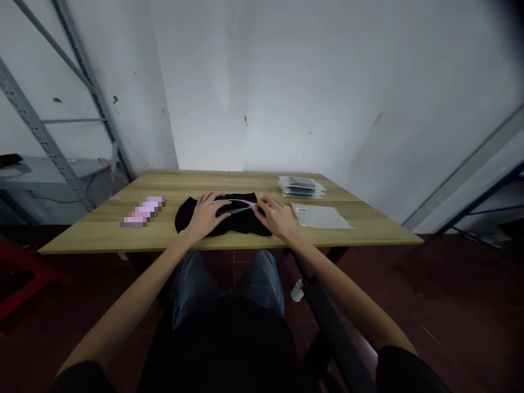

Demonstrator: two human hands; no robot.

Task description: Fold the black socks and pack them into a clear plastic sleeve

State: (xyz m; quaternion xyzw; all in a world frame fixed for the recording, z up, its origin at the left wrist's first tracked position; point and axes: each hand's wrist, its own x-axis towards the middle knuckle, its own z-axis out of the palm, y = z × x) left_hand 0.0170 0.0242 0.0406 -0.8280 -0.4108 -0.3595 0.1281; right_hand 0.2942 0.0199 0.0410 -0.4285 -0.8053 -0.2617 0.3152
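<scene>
Black folded cloth [241,225] lies on the table in front of me, under both hands. Across its top run two thin pale bands [241,203], which spread toward the left and meet at the right; I cannot tell whether they are a trim or a plastic edge. My left hand [207,214] rests on the left part of the cloth, thumb and fingers apart around the pale bands. At their right end my right hand [275,214] is closed in a pinch on them, touching the cloth too.
To the right lies a flat whitish packet [321,216] with a small label. Behind it is a stack of similar packets [302,187]. A blurred pink and lilac object [143,212] lies on the left of the wooden table [94,232]. A wall stands behind; metal shelving [53,136] is left.
</scene>
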